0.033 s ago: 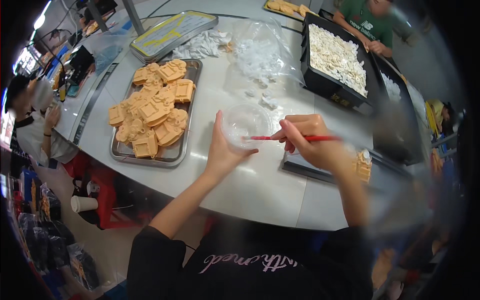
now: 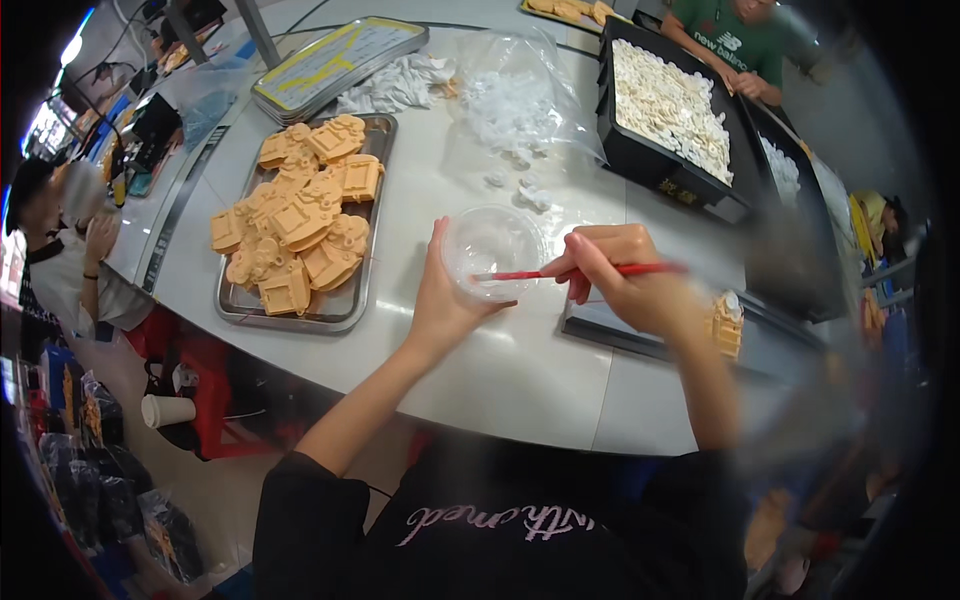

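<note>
- While the left hand, half-curled, cups the clear tub at mid-frame, the right hand pinches the red brush, tip at the tub's mouth.
- Tub: probably light, flexible; cradle it low.
- Brush: likely light, stiff-handled; pinch near the tip.

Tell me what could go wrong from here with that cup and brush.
The clear cup might tilt in the left hand if the right hand presses hard with the red brush. Loose white pieces lie just beyond the cup and could get nudged. Orange pieces are heaped on the metal tray; a leftward sweep might dislodge some.
</note>
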Motion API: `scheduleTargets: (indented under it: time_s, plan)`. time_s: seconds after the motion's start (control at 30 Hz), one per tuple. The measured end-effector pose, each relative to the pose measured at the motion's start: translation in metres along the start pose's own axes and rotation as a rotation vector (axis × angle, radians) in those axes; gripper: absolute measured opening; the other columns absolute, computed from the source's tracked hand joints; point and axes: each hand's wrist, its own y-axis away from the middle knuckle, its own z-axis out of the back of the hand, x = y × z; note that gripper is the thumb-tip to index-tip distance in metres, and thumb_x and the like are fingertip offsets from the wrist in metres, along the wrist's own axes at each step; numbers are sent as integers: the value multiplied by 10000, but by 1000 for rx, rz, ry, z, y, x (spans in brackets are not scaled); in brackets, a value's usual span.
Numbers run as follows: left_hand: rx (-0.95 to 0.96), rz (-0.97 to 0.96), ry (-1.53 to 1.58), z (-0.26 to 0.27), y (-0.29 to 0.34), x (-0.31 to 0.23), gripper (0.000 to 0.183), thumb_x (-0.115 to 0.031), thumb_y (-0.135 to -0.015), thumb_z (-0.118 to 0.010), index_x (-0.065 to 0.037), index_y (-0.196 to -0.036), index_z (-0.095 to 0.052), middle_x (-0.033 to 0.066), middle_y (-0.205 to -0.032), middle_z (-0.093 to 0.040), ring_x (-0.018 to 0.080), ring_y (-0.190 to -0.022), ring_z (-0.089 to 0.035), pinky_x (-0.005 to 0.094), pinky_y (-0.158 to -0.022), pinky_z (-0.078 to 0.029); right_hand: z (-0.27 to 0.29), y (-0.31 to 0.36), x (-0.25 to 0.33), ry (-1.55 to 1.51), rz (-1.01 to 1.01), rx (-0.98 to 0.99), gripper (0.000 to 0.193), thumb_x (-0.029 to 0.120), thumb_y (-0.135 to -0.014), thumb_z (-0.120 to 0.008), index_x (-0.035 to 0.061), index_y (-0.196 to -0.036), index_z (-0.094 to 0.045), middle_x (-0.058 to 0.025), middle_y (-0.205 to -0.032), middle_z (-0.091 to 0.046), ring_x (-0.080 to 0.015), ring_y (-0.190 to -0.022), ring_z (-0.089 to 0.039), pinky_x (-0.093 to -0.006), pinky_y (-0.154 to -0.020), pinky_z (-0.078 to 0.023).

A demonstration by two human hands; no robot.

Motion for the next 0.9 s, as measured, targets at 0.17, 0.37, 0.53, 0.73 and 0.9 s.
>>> scheduleTargets:
  time_s: [0.17,0.37,0.53,0.73,0.9]
  plan:
    - [66,-142,-125,-11,-1,13,1209,-239,-501,-925,38,-1415,-185,223,-1391,-326,355,-1298,-357,404,-1078,-331,-5,22,-13,157,18,-115,355,136,-1001,-382,-20,-928,-692,-85,-734,-607,-144,-610,-618,-269,-579,-494]
    - [149,-263,-191,-19,5,-3,1196,-221,-497,-908,24,-1420,-189,222,-1378,-303,363,-1286,-352,422,-1078,-324,-7,57,-12,195,131,-238,266,83,-947,-455,-6,-879,-696,-84,-699,-602,-173,-586,-614,-278,-549,-480]
    - [258,-274,-188,-27,6,-9,1195,-191,-528,-903,5,-1440,-157,177,-1317,-336,302,-1264,-398,390,-1054,-371,-18,78,-22,37,155,-256,170,41,-893,-533,-28,-852,-683,-106,-687,-571,-217,-560,-565,-310,-530,-444]
    - [293,-356,-226,-27,2,-11,1131,-178,-514,-897,-11,-1417,-236,149,-1281,-343,290,-1229,-419,387,-1051,-374,-25,89,-30,182,191,-392,103,56,-867,-608,-6,-898,-684,-103,-739,-597,-223,-616,-597,-303,-555,-465]
    - [338,-332,-203,-20,-1,-13,1026,-132,-520,-858,-12,-1362,-283,157,-1311,-345,316,-1261,-365,392,-1030,-382,-28,99,-24,139,168,-379,135,56,-827,-666,7,-952,-683,-105,-770,-609,-228,-641,-605,-308,-581,-483]
